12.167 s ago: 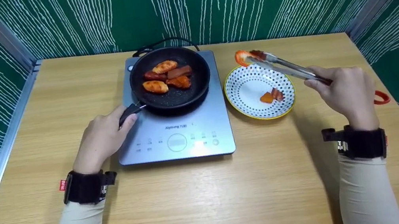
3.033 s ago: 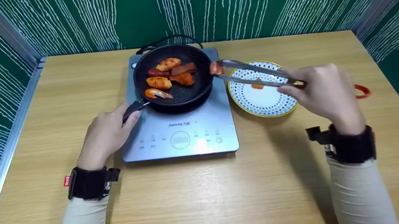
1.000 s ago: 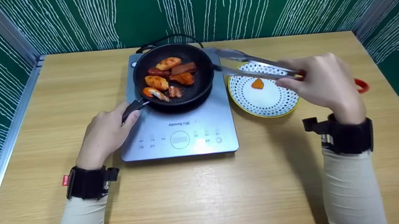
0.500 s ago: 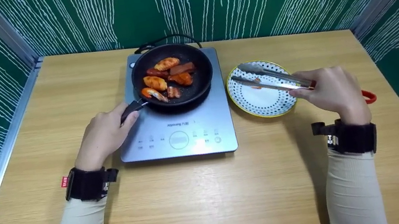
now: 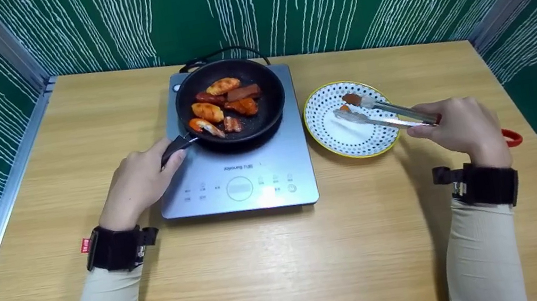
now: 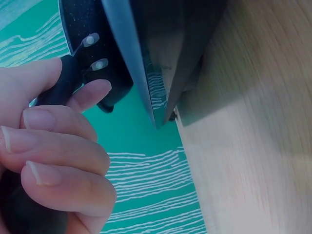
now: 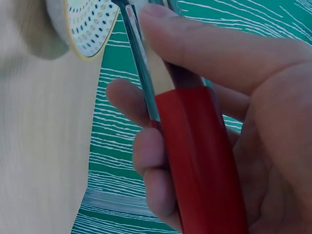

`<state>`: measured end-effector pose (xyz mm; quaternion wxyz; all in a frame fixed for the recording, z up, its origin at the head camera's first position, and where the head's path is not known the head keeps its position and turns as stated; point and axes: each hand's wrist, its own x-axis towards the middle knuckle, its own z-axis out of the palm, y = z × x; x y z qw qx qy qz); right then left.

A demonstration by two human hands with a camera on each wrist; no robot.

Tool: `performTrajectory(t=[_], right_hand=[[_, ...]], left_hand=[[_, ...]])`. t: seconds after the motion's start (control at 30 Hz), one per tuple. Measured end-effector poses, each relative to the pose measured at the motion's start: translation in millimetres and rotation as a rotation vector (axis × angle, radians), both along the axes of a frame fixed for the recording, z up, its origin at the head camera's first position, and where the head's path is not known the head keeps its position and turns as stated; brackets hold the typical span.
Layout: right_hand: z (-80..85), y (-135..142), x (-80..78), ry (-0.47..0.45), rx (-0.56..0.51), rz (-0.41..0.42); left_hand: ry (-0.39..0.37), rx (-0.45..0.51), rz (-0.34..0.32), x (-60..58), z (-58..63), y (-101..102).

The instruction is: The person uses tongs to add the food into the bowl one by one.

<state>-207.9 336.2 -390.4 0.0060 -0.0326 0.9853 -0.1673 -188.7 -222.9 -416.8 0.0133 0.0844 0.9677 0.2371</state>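
My left hand [image 5: 144, 183] grips the black handle [image 5: 176, 150] of a frying pan [image 5: 263, 119]. In the left wrist view its fingers curl round that handle [image 6: 46, 95]. Inside the pan are two browned chicken wings [image 5: 223, 86], a drumstick-like piece [image 5: 242, 106], sausage, a brown slab, a shrimp [image 5: 206, 127] and a small reddish meat piece [image 5: 232, 124]. My right hand [image 5: 461, 128] holds metal tongs [image 5: 397, 114] with red grips [image 7: 200, 156]. The tong tips are spread over a dotted plate [image 5: 354, 147], either side of a small orange piece [image 5: 344, 108], partly hidden by the lower arm.
The pan sits on a silver induction cooker [image 5: 201, 204], whose black cord [image 5: 225, 49] runs behind it. Around these lies a wooden table [image 5: 287, 271]. Green panels with white lines [image 5: 320, 2] stand at the back and both sides.
The shrimp and the reddish meat piece have gone into the pan from the tongs and plate. Since then the tongs have swung right, from the pan's edge to over the plate. The left hand keeps its grip.
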Motion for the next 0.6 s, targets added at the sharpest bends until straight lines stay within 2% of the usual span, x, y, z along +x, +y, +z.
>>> performTrajectory(t=[0.2, 0.6], right_hand=[[-2.7, -0.9, -2.1, -0.026, -0.015, -0.012], [-5.9, -1.1, -2.1, 0.0, 0.009, -0.012]], left_hand=[[-0.01, 0.008, 0.005, 0.9, 0.2, 0.4], [-0.022, 0.014, 0.009, -0.2, -0.2, 0.5]])
